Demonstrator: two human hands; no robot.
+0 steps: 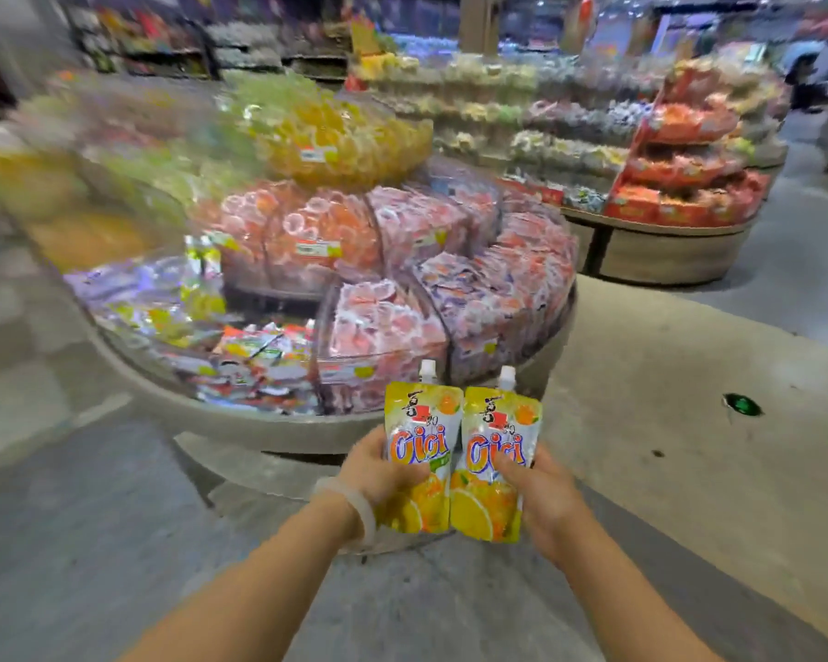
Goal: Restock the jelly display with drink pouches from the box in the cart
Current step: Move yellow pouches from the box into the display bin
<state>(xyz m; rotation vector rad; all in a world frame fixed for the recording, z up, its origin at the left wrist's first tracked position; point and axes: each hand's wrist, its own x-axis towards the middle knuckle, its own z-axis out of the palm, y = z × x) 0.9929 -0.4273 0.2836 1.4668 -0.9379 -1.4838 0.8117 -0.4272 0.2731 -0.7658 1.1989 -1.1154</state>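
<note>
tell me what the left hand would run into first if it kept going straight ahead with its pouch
Probably the rim of the round display, just ahead of the left hand and its pouch. Beyond that lies the tier of mixed packets. Depth is hard to judge in this view.

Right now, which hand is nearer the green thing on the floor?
Right. The right hand, gripping a pouch, is on the side of the green thing; the left hand, gripping the other pouch, sits farther away.

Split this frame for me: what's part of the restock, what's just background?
Job: left hand holding left pouch; right hand holding right pouch; round jelly display.
Background: red display stand; rear shelves; green floor mark.
</note>
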